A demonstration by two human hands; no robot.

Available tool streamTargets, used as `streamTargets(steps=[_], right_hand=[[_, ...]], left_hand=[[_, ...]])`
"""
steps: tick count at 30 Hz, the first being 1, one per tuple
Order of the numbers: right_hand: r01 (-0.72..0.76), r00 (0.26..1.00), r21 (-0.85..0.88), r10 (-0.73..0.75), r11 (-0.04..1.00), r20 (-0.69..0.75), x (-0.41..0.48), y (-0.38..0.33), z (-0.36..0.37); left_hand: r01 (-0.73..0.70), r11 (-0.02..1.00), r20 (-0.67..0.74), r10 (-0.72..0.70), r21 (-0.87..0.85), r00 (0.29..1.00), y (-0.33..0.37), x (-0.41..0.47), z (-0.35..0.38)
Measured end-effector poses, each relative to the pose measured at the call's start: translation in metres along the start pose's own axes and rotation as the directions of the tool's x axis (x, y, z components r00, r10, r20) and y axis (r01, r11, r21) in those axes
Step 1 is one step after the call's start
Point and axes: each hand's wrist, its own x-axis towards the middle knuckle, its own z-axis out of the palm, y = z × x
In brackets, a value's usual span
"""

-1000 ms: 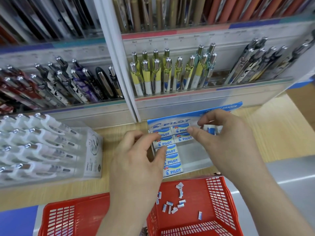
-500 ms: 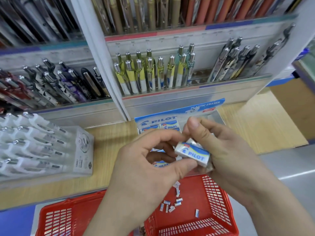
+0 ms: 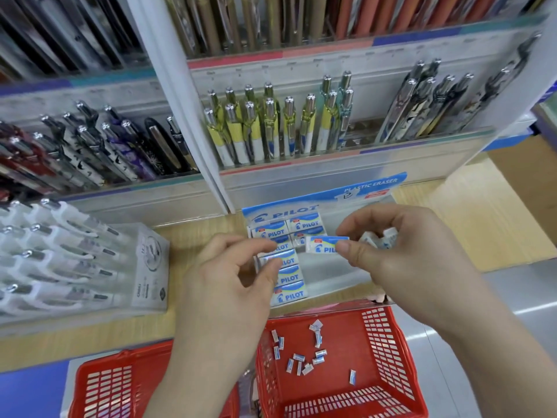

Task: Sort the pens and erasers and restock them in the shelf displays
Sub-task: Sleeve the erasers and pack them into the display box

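Observation:
My right hand (image 3: 401,260) pinches a white and blue Pilot eraser (image 3: 324,245) between thumb and forefinger, and several more erasers (image 3: 380,237) sit bunched in its palm. The pinched eraser hovers over the Pilot eraser display tray (image 3: 334,279), whose left side holds rows of boxed erasers (image 3: 290,294) while its right side is bare. Just left of the held eraser is my left hand (image 3: 229,276), fingers loosely curled over the tray and gripping nothing.
A red basket (image 3: 388,351) below the tray holds several small erasers (image 3: 301,360); a second red basket (image 3: 102,387) sits to its left. A clear box of white pens (image 3: 75,257) stands at left. Racks of pens (image 3: 271,131) line the shelf behind.
Half a second ago both hands held the eraser close to me. Now only the right hand holds it, lower and nearer the tray, and the left hand has drawn away to the left.

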Motion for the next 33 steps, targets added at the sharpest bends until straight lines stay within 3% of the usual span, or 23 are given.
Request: streamTargets(steps=[4, 7, 19, 24, 26, 28, 30, 31, 33], right_hand=[[0.027, 1.000, -0.240, -0.023, 0.970, 0.017, 0.010, -0.001, 0.012], [-0.009, 1.000, -0.318, 0.017, 0.948, 0.023, 0.013, -0.001, 0.020], [-0.038, 0.998, -0.408, 0.011, 0.912, -0.069, 0.017, -0.006, 0.027], [-0.036, 0.996, -0.367, 0.004, 0.929, -0.086, 0.016, -0.002, 0.026], [-0.048, 0.993, -0.219, 0.024, 0.975, -0.114, 0.013, -0.003, 0.023], [-0.111, 0.989, 0.246, 0.131, 0.963, -0.065, 0.007, -0.009, 0.016], [-0.260, 0.965, 0.719, 0.201, 0.645, 0.169, 0.000, -0.016, 0.009], [-0.312, 0.950, 0.810, 0.181, 0.497, 0.254, -0.003, -0.018, 0.006], [-0.352, 0.936, 0.859, 0.136, 0.373, 0.325, -0.007, -0.015, 0.003]], left_hand=[[0.033, 0.997, -0.012, -0.032, 0.073, 0.999, -0.011, 0.001, 0.006], [0.028, 0.992, -0.020, -0.026, 0.120, 0.999, -0.012, 0.002, 0.008], [0.057, 0.986, 0.009, -0.059, 0.157, 0.998, -0.011, 0.008, 0.009], [0.031, 0.980, 0.007, -0.033, 0.195, 0.999, -0.011, 0.007, 0.011], [-0.013, 0.987, -0.008, 0.014, 0.161, 1.000, -0.007, 0.005, 0.012], [-0.070, 0.997, 0.004, 0.070, 0.045, 0.998, 0.002, 0.001, 0.012], [-0.113, 0.986, 0.060, 0.121, -0.121, 0.991, 0.017, -0.004, 0.010], [-0.122, 0.972, 0.098, 0.143, -0.200, 0.985, 0.024, -0.006, 0.009], [-0.142, 0.956, 0.169, 0.189, -0.258, 0.967, 0.034, -0.009, 0.008]])
